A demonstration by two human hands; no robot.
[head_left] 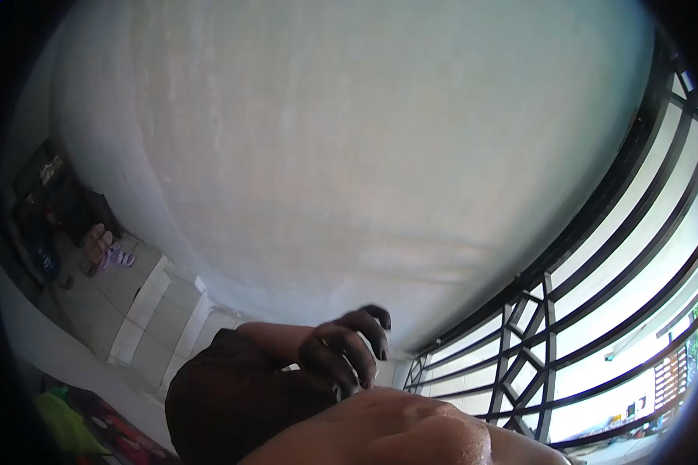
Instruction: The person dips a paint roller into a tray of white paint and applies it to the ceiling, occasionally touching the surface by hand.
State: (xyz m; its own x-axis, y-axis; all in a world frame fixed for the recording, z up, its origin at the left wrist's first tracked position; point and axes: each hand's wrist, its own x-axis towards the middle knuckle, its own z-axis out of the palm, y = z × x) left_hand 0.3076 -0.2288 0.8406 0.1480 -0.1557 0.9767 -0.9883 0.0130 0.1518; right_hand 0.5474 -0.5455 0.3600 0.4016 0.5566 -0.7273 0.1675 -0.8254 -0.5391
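At the bottom centre, my left hand [347,350] reaches in from the left, beside a dark brown shape [233,395] like a loose sleeve or cloth. Its fingers are bent and spaced apart, with no object showing between them. The lower fingertips come right up to the back of my right hand [415,434], overlapping its edge in this view. My right hand is very close to the camera, knuckles up, its skin shiny as if wet. Its fingers are hidden below the picture's edge.
A pale wall [364,155] fills most of the view. Black metal bars [547,349] curve along the right, with daylight behind them. Tiled steps [151,318] lie at left, with sandals [108,248] near dark items. Green and red patterned cloth [93,422] sits at lower left.
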